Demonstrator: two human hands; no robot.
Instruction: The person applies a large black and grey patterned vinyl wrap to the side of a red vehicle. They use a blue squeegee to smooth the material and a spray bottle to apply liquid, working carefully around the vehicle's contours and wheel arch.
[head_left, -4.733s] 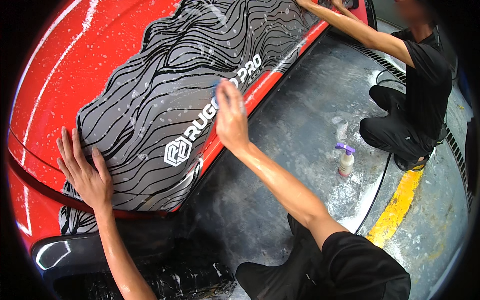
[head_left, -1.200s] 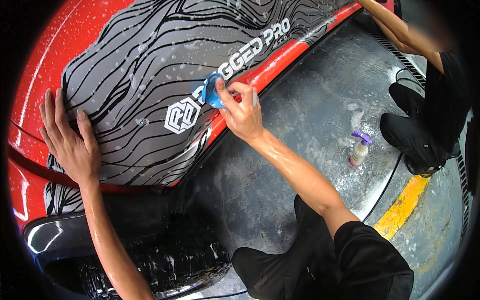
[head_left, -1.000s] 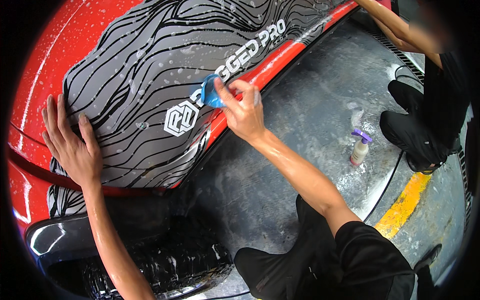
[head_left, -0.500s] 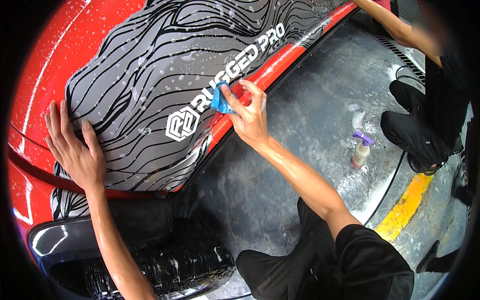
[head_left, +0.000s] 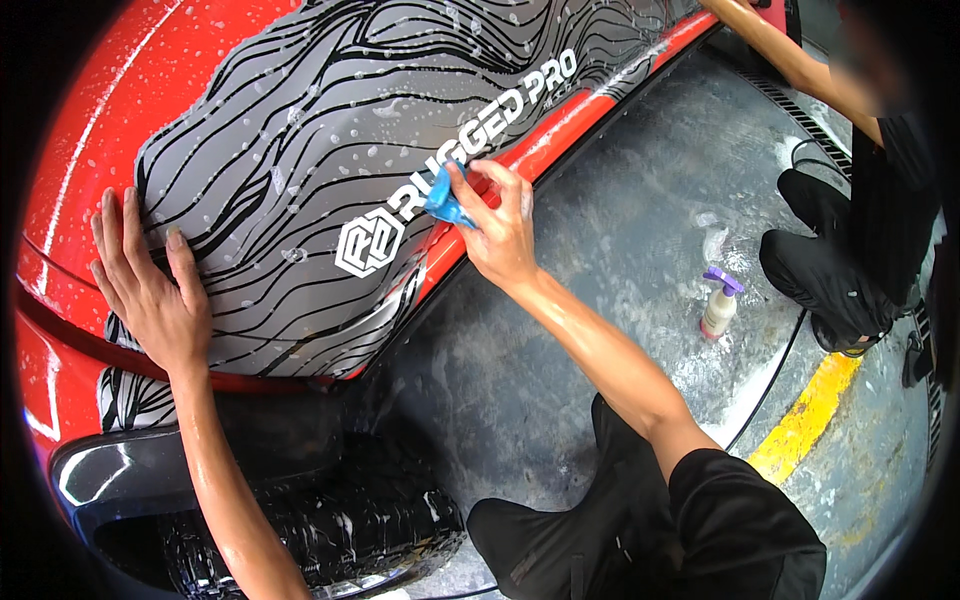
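My left hand (head_left: 160, 295) rests with fingers spread on the wet side of a red car (head_left: 110, 130), at the edge of a large grey decal (head_left: 265, 195) with black wavy lines. In my right hand (head_left: 503, 240) I pinch a small, shiny, folded blue piece (head_left: 447, 207); its exact kind is hard to make out. That piece touches the panel at the white lettering (head_left: 505, 110), just above the red lower edge. Water drops and soapy patches cover the panel.
A spray bottle (head_left: 718, 310) with a purple head stands on the wet grey floor (head_left: 610, 230). At the right a co-worker in black (head_left: 850, 240) crouches, one arm reaching to the car. A black tyre (head_left: 330, 530), a dark hose and a yellow stripe (head_left: 808, 415) lie lower down.
Both hands keep their places almost unchanged. The blue piece has turned slightly in my right fingers, and the whole view has shifted a little.
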